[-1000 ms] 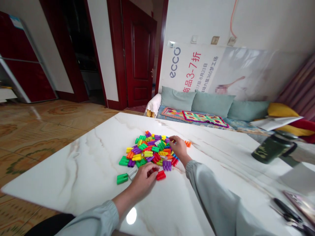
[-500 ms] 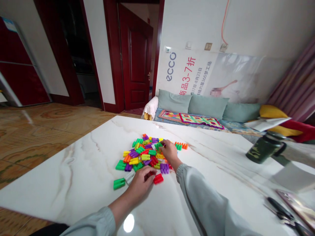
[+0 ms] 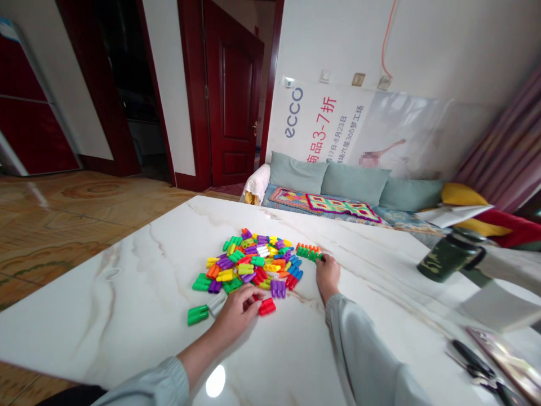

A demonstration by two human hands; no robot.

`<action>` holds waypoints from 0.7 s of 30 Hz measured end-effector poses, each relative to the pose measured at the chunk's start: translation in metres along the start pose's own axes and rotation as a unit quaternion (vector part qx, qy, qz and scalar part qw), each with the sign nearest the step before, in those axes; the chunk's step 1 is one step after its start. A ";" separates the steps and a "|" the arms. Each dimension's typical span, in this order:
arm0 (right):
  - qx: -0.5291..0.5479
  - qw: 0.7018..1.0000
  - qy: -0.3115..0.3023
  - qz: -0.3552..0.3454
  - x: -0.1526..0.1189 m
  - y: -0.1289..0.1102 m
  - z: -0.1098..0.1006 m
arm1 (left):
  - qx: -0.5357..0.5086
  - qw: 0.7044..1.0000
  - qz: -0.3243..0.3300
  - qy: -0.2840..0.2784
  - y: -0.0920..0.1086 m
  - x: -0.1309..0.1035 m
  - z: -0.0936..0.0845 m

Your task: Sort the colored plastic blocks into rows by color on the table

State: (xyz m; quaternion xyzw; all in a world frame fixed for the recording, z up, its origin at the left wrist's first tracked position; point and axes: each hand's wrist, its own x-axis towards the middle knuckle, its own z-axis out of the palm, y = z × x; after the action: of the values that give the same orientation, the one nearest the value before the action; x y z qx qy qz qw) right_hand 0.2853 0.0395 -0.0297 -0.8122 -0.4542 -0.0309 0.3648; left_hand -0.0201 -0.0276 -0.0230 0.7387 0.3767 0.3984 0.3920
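Note:
A pile of small coloured plastic pieces (image 3: pixel 245 262) lies on the white marbled table (image 3: pixel 147 270). To the right of the pile, a row of orange pieces (image 3: pixel 307 247) stands behind a row of green pieces (image 3: pixel 307 254). My right hand (image 3: pixel 328 275) has its fingertips closed on the green piece at the right end of that row. At the pile's near edge is my left hand (image 3: pixel 240 307), fingers curled beside a red piece (image 3: pixel 266 307); whether it holds anything is hidden. A separate green piece (image 3: pixel 198 314) lies to its left.
A dark green camouflage flask (image 3: pixel 448 255) stands at the right, with a white box (image 3: pixel 499 304), black-handled scissors (image 3: pixel 473 358) and a phone-like object (image 3: pixel 507 361) nearer. Beyond the table is a sofa with cushions (image 3: pixel 355 181).
My right hand has moved right, from the pile to the end of the green row, which now has more green pieces. My left hand has stayed by the red piece. The view has shifted slightly.

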 end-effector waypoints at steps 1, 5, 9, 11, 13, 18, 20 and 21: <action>-0.004 1.000 -0.003 0.003 0.002 -0.001 0.001 | -0.001 1.000 0.001 -0.001 0.000 0.000 0.000; -0.017 1.000 -0.014 0.006 0.006 -0.001 0.001 | -0.003 1.000 0.001 -0.001 -0.001 0.000 0.000; -0.022 1.000 -0.022 -0.001 0.008 -0.001 0.002 | -0.005 1.000 -0.001 0.003 -0.001 0.000 0.001; -0.021 1.000 -0.023 -0.002 0.008 -0.002 0.002 | -0.006 1.000 -0.002 0.002 0.000 0.000 0.001; -0.018 1.000 -0.022 -0.001 0.008 -0.003 0.002 | -0.004 1.000 -0.002 0.002 0.000 0.001 0.001; 0.001 1.000 -0.016 0.003 0.008 -0.003 0.003 | -0.003 1.000 -0.002 0.002 -0.001 0.001 0.000; 0.012 1.000 -0.012 0.006 0.008 -0.003 0.004 | -0.003 1.000 -0.002 0.000 -0.002 0.001 0.000; 0.019 1.000 -0.009 0.008 0.008 -0.003 0.005 | -0.003 1.000 -0.002 0.000 -0.002 0.001 0.000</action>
State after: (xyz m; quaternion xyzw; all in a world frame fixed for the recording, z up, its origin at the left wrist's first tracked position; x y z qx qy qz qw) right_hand 0.2864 0.0490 -0.0288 -0.8087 -0.4517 -0.0121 0.3765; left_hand -0.0201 -0.0263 -0.0248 0.7366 0.3773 0.3987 0.3951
